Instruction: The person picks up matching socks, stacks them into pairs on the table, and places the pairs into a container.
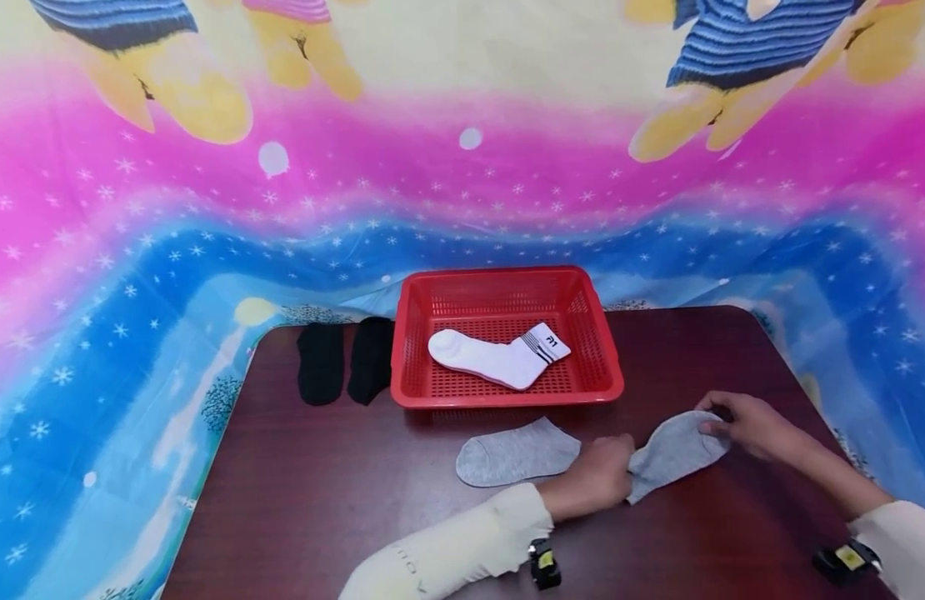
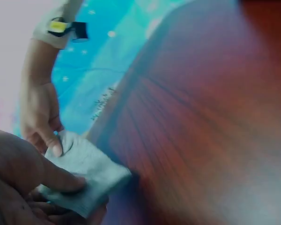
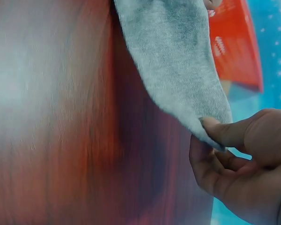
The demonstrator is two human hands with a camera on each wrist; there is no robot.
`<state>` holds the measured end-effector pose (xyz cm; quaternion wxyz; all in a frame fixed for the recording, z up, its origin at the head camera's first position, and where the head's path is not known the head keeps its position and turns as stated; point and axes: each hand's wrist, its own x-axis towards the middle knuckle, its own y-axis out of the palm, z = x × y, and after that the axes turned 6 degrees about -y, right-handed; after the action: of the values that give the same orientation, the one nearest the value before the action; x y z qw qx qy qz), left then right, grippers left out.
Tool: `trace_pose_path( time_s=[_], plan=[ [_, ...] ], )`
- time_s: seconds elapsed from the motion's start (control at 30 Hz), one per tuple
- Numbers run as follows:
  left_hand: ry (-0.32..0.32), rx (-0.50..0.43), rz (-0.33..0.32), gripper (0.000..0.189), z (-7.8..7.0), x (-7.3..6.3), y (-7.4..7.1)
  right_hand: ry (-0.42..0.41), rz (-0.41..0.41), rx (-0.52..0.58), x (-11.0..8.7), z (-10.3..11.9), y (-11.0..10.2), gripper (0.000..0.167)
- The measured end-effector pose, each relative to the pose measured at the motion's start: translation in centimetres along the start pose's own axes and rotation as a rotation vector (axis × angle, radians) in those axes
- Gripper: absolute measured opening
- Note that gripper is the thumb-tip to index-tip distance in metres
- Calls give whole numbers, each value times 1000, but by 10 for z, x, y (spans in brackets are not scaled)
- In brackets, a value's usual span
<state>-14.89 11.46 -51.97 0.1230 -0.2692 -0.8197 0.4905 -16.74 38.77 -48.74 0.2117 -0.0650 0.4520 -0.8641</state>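
A grey ankle sock [image 1: 676,454] is stretched between both hands above the table's right side. My left hand [image 1: 593,479] pinches its cuff end, thumb on top in the left wrist view. The toe end is pinched between thumb and fingers of my right hand [image 1: 751,425]; the right wrist view shows this hand [image 3: 246,164] close up at the tip of the sock [image 3: 178,61]. A second grey sock [image 1: 511,454] lies flat on the table, just left of my left hand and in front of the basket.
At the table's back stands a red plastic basket [image 1: 507,400] with white socks [image 1: 485,358] lying in it. Two black socks [image 1: 320,362] lie left of the basket, the nearer one against its side. A patterned cloth [image 1: 462,192] hangs behind the brown table [image 1: 320,500].
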Motion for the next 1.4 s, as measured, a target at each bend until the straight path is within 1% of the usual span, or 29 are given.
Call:
trace_pose_path(
  time_s=[0.07,0.13,0.17,0.2,0.23,0.3,0.33,0.4,0.43,0.47,0.53,0.7,0.87,0.97,1.03,1.1,1.2,1.27,1.33,1.4],
  plan=[
    [-52,-169,-6,16,12,-12,-6,-35,11,69,-2,6,3,7],
    [-115,-331,-22,16,24,-25,-11,-41,39,152,-3,13,7,9],
    [-148,-415,-34,19,31,-32,-13,-31,57,193,-2,18,9,11],
    [-178,-506,-37,19,38,-39,-15,-9,82,244,-1,23,11,14],
    [-210,-623,-27,19,44,-46,-16,18,104,295,0,28,14,18],
    [-280,-861,-9,17,56,-61,-17,98,141,392,3,38,21,26],
    [-313,-966,-3,16,60,-68,-17,129,153,438,4,43,25,29],
    [-368,-1130,6,14,69,-83,-17,188,170,517,6,54,36,35],
    [-389,-1182,4,13,73,-89,-17,203,169,542,6,59,42,36],
    [-400,-1199,-8,13,77,-96,-17,211,165,566,7,65,48,37],
    [-416,-1194,-36,11,85,-109,-18,214,152,607,7,74,62,37],
    [-468,-1170,-83,10,103,-132,-23,174,109,669,4,93,96,34],
    [-563,-1176,-89,11,113,-145,-25,110,76,668,5,105,125,31],
    [-596,-1168,-85,12,116,-150,-23,86,67,661,8,108,137,30],
    [-590,-1140,-92,14,117,-152,-22,79,56,638,8,108,143,28],
    [-574,-1095,-105,16,117,-155,-21,76,44,589,9,108,147,26],
    [-551,-1006,-152,21,119,-158,-20,84,12,486,10,108,151,21],
    [-548,-952,-186,23,120,-160,-20,92,-6,434,11,108,151,19],
    [-550,-912,-217,25,121,-161,-20,100,-17,405,12,109,152,18],
    [-551,-891,-235,26,122,-162,-20,106,-21,392,14,110,152,18]
  ],
)
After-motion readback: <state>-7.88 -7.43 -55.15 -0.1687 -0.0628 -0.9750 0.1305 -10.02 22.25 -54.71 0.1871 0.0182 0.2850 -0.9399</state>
